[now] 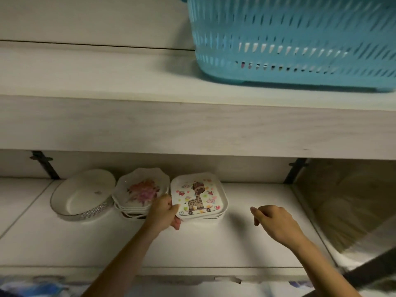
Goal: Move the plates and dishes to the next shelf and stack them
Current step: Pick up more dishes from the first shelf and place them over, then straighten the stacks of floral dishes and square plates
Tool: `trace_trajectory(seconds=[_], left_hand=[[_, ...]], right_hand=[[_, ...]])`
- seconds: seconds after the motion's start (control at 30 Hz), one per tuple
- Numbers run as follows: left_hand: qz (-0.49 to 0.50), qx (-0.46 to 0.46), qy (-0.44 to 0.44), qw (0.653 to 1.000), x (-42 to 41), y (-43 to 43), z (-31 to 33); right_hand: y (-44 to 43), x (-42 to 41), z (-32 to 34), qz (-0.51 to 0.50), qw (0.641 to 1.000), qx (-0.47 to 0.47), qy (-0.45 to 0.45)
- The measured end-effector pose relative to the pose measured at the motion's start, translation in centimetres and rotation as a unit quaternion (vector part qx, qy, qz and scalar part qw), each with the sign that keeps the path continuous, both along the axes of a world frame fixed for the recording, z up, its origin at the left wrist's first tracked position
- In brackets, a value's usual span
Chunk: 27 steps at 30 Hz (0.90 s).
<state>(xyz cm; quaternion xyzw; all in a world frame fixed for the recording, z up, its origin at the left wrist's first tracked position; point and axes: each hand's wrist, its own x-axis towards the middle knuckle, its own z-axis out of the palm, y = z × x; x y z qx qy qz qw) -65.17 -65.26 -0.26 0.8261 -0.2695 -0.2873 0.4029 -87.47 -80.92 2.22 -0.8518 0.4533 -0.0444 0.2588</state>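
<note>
left hand (pixel 165 213) grips giraffe plates (pixel 198 197) at their left edge, mid shelf (pixel 257 243); likely light, stiff, slippery. right hand (pixel 272 221) loosely curled, empty.

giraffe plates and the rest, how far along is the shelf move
Done: nothing visibly; the pale wooden upper shelf holds only a blue plastic basket. In hand: the left hand grips the stack of square white giraffe-print plates, the right hand hovers empty beside it. Left: that stack, the scalloped white floral plates and the round white dish, all on the lower shelf.
</note>
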Motion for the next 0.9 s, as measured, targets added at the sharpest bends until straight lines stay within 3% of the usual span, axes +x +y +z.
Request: trace_trajectory(seconds=[0.27, 0.57, 0.9], left_hand=[[-0.001, 0.088, -0.158, 0.983, 1.0, -3.4, -2.0], [-0.019, 0.15, -0.247, 0.957, 0.8, -3.4, -3.4], [-0.01, 0.122, -0.133, 0.984, -1.1, -3.5, -4.9]], right_hand=[[-1.2, 0.1, -0.1, 0.018, 0.999, 0.015, -0.022], [-2.1, 0.5, -0.7, 0.02, 0.999, 0.043, -0.006], [-1.1, 4.5, -2.0, 0.087, 0.993, 0.073, 0.011]])
